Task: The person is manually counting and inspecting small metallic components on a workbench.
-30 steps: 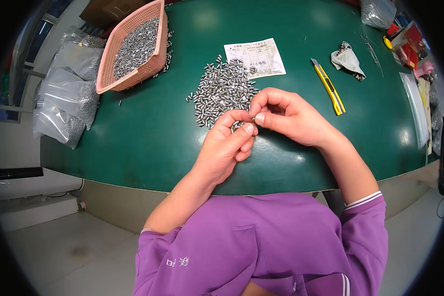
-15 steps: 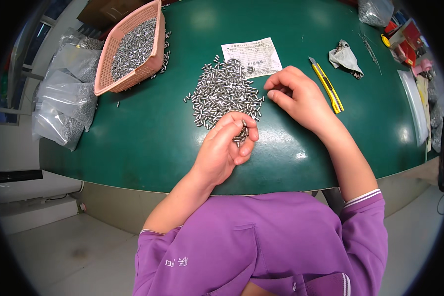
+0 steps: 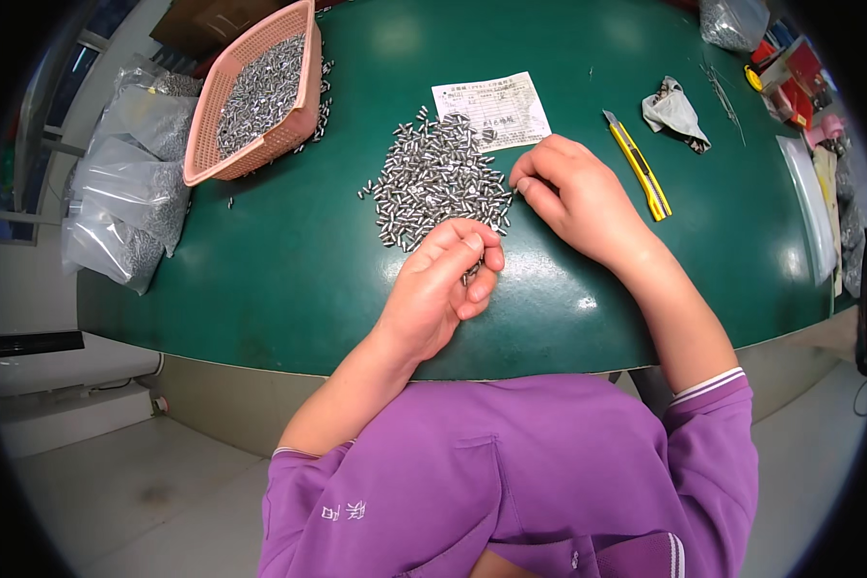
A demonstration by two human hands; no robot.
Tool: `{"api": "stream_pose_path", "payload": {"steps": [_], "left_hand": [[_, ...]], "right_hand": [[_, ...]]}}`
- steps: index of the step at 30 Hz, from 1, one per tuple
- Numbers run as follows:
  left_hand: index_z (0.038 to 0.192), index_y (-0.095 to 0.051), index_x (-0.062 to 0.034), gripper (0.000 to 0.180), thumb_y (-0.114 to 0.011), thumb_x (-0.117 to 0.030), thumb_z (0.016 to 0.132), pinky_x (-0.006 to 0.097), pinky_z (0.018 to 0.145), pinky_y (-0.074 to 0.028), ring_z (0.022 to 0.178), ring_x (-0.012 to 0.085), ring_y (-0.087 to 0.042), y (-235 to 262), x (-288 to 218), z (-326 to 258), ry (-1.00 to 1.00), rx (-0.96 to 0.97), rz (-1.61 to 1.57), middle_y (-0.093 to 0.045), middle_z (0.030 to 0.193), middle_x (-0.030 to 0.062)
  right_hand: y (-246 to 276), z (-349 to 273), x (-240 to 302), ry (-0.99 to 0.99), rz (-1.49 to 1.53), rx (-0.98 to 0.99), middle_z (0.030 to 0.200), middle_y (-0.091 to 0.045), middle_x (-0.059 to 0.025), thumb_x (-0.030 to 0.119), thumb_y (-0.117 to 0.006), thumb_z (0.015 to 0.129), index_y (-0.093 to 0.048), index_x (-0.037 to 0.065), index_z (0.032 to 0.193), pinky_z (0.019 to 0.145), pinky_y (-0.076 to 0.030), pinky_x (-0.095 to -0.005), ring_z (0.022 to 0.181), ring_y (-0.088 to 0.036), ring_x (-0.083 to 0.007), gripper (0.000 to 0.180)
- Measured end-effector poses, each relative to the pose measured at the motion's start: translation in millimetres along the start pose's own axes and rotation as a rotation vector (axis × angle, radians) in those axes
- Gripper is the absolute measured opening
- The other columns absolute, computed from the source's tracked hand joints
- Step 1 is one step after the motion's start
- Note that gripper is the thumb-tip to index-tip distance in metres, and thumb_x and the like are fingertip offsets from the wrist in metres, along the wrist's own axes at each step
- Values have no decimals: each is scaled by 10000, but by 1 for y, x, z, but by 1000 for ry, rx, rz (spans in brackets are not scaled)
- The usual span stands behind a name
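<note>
A heap of small shiny metal pins lies on the green table in front of me. At its near edge my left hand is closed round several of the same pins, which show between thumb and curled fingers. My right hand rests at the heap's right side, fingers bent and thumb and forefinger brought together at the outermost pins. Whatever lies between those fingertips is too small to make out. A printed paper slip lies partly beneath the heap's far edge.
A pink basket of metal pins stands at the far left, with loose pins beside it. Clear bags of parts line the left edge. Right of my right hand lie a yellow utility knife and a crumpled white bag.
My right hand has shifted slightly left to the heap's edge, and its thumb and forefinger have drawn together. My left thumb has moved over the pins, hiding more of them.
</note>
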State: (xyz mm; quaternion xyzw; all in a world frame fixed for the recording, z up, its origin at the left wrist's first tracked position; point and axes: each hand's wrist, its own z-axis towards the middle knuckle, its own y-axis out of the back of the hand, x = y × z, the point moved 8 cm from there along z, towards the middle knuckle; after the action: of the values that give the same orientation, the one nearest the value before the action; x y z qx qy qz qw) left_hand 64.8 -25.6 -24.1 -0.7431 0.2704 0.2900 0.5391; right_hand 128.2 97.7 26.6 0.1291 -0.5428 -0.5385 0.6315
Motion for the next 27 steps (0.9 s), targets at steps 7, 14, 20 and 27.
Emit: {"api": "stream_pose_path", "payload": {"steps": [7, 14, 20, 27], "left_hand": [[1062, -470, -59, 148, -497, -112, 926, 172, 467, -328, 618, 46, -422, 0, -3, -1, -29, -57, 64, -504, 852, 38], [1034, -481, -61, 114, -466, -117, 936, 179, 460, -328, 609, 62, -429, 2, -2, 0, -25, -14, -5, -511, 843, 46], [1006, -477, -36, 180, -342, -145, 960, 189, 430, -307, 588, 101, -404, 3, -4, -1, -18, -52, 10, -508, 863, 95], [1025, -479, -17, 208, -347, -158, 948, 205, 468, -332, 622, 119, -421, -2, -2, -2, 19, -19, 68, -514, 890, 102]], "right_hand": [[-8, 0, 28, 65, 523, 143, 842, -566, -38, 64, -598, 839, -616, 42, 866, 701, -449, -281, 806, -550, -160, 39], [-2, 1, 16, -1, 340, 46, 829, -579, -40, 56, -648, 788, -641, 53, 868, 680, -461, -285, 802, -565, -171, 79], [-3, -2, 6, 36, 86, 49, 822, -550, -42, 59, -678, 729, -630, 75, 829, 691, -467, -326, 810, -556, -216, 112], [-4, -3, 14, 99, -42, 110, 810, -534, -52, 72, -673, 712, -614, 75, 820, 719, -466, -359, 839, -551, -248, 123]]}}
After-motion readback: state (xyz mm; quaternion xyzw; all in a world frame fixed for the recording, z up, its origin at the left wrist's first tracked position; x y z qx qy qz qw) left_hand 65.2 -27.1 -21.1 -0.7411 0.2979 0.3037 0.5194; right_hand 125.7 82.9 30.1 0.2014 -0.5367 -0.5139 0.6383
